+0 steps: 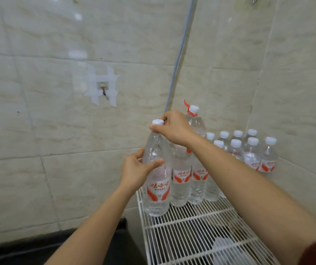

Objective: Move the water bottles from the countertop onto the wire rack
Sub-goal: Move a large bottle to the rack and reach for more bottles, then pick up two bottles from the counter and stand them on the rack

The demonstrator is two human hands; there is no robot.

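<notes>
A tall clear water bottle (158, 196) with a white cap and red-and-white label stands upright at the front left corner of the white wire rack (195, 234). My left hand (137, 173) wraps its upper body from the left. My right hand (172, 129) grips its neck just under the cap from above. Behind it on the rack stand other large bottles (180, 180) in a row, one taller-looking with a red handle (193, 111). Several small bottles (252, 153) stand at the back right of the rack.
Tiled walls close in the rack at the left, back and right. A dark countertop edge (48, 245) lies at the lower left. A taped hook (103, 88) and a grey pipe (180, 54) sit on the wall. The front half of the rack is bare wire.
</notes>
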